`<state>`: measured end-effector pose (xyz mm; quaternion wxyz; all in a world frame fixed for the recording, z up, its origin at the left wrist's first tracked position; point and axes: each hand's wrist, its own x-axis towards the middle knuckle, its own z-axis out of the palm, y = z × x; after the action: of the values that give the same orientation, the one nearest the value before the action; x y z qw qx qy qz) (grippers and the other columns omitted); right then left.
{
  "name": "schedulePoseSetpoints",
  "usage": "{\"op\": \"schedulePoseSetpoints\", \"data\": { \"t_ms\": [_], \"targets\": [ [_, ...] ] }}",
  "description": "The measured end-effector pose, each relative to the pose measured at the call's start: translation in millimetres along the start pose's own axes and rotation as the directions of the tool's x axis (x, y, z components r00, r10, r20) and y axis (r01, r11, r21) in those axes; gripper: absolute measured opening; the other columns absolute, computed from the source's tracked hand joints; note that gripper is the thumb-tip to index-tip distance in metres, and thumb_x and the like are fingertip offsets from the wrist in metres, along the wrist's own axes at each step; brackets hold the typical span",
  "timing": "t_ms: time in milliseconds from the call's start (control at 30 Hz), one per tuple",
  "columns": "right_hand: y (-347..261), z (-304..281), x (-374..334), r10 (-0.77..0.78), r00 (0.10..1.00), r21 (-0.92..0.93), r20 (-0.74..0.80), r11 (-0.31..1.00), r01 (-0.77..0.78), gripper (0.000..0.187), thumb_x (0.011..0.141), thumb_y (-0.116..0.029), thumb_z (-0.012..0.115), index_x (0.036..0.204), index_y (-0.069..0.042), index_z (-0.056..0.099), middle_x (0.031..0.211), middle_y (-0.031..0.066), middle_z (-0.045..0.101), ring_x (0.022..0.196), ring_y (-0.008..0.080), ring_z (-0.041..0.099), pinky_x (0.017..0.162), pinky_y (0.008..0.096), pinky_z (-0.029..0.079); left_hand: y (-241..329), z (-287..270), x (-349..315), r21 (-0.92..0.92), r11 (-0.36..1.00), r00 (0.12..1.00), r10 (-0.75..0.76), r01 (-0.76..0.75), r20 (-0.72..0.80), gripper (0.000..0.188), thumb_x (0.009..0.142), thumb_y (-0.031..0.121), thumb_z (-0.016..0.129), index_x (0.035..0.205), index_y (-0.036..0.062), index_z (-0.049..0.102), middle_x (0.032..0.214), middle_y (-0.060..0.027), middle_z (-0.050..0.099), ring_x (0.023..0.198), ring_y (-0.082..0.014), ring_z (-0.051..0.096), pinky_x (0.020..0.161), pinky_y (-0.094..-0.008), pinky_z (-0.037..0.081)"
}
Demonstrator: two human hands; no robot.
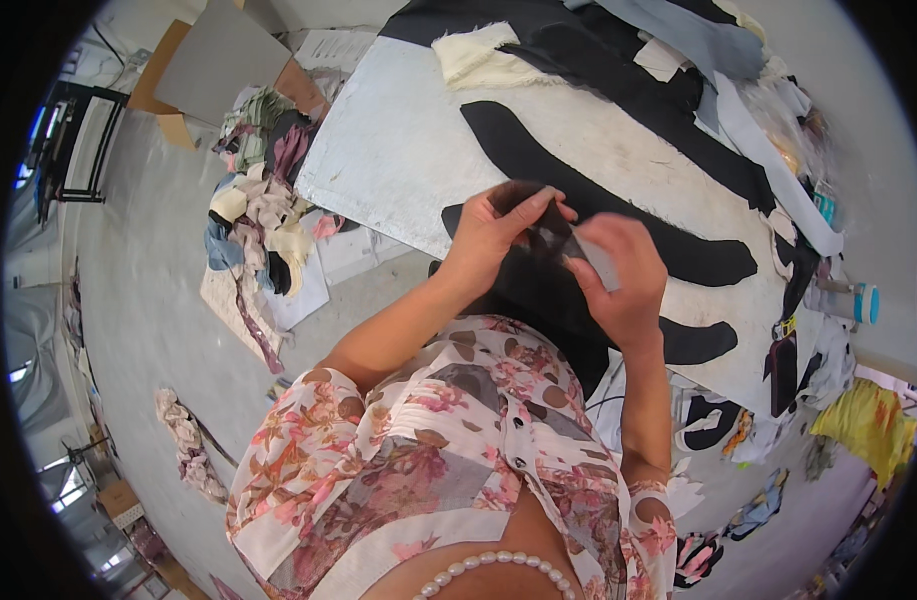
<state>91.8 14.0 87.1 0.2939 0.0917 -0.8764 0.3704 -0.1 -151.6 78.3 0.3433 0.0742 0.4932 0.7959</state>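
Note:
My left hand (500, 235) is raised over the near edge of the table, its thumb and fingers closed on a small dark, thin piece of fabric (548, 236). Close beside it, my right hand (623, 275) is pinched at a pale grey flat piece (596, 262), which meets the dark fabric; its fingers are partly smeared by motion. Whether the two pieces are joined I cannot tell. Behind my hands, a long curved black fabric piece (618, 200) lies flat on the white table (378, 140). Black cloth (548, 310) hangs below my hands, against my body.
A shorter black piece (700, 342) lies to the right. Black cloth (618, 70) and a cream frayed scrap (483, 58) cover the far side. Fabric scraps (263, 215) are heaped left of the table, near a cardboard box (218, 65). A yellow cloth (868, 420) is at far right.

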Motion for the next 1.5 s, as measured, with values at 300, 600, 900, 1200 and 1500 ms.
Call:
{"op": "schedulePoseSetpoints", "data": {
  "t_ms": [300, 600, 900, 1200, 1500],
  "targets": [
    [51.3, -74.6, -32.7, 0.436, 0.674, 0.528, 0.596, 0.42, -0.738, 0.057, 0.081, 0.0, 0.068, 0.135, 0.003, 0.049, 0.109, 0.0093, 0.068, 0.095, 0.0121, 0.064, 0.084, 0.0241, 0.05, 20.2, 32.9, 40.2, 0.293, 0.936, 0.977, 0.161, -0.195, 0.137, 0.037, 0.104, 0.025, 0.049, 0.125, -0.0034, 0.059, 0.102, -0.0133, 0.071, 0.09, -0.0165, 0.069, 0.083, -0.0285, 0.054],
    [28.4, -265.6, -73.1, 0.793, 0.609, 0.045, -0.036, 0.61, -0.791, 0.039, 0.079, 0.003, 0.069, 0.117, -0.004, 0.061, 0.071, -0.0078, 0.05, 0.065, 0.0017, 0.045, 0.059, 0.0172, 0.033, -14.0, 98.8, 95.6, 0.144, 0.98, 0.977, 0.11, -0.138, 0.185, 0.03, 0.096, 0.024, 0.064, 0.11, -0.0025, 0.066, 0.09, -0.0067, 0.068, 0.074, -0.0116, 0.067, 0.057, -0.0239, 0.054],
    [56.9, -194.5, -64.2, 0.774, 0.619, -0.088, 0.136, 0.632, -0.77, 0.037, 0.075, 0.002, 0.071, 0.11, -0.006, 0.063, 0.066, -0.0056, 0.052, 0.061, 0.0017, 0.044, 0.057, 0.0193, 0.033, 6.0, 10.0, 99.7, 0.209, 0.977, 0.995, 0.056, -0.039, -0.078, 0.027, 0.088, 0.017, 0.073, 0.098, -0.007, 0.064, 0.078, -0.0083, 0.066, 0.046, -0.0136, 0.057, 0.045, -0.022, 0.047],
    [79.8, -249.9, -40.1, 0.513, 0.857, -0.71, -0.034, 0.591, -0.382, 0.037, 0.079, -0.005, 0.073, 0.114, -0.009, 0.059, 0.088, 0.0166, 0.069, 0.077, 0.0339, 0.067, 0.07, 0.0372, 0.051, -38.6, 34.5, 91.3, 0.185, 0.982, 0.998, -0.045, 0.036, 0.048, 0.026, 0.096, 0.018, 0.064, 0.107, -0.0059, 0.063, 0.086, -0.0119, 0.068, 0.067, -0.018, 0.069, 0.053, -0.0251, 0.056],
    [61.3, -200.9, -41.7, 0.767, 0.597, -0.101, 0.237, 0.63, -0.77, 0.02, 0.078, 0.003, 0.069, 0.094, -0.002, 0.06, 0.076, -0.0026, 0.059, 0.07, 0.0046, 0.053, 0.063, 0.0207, 0.042, 10.9, -30.6, 74.4, 0.246, 0.969, 0.989, 0.022, 0.015, -0.146, 0.022, 0.089, 0.014, 0.072, 0.097, -0.0044, 0.064, 0.077, -0.0089, 0.067, 0.055, -0.0145, 0.066, 0.044, -0.0223, 0.05]
  ]
}}
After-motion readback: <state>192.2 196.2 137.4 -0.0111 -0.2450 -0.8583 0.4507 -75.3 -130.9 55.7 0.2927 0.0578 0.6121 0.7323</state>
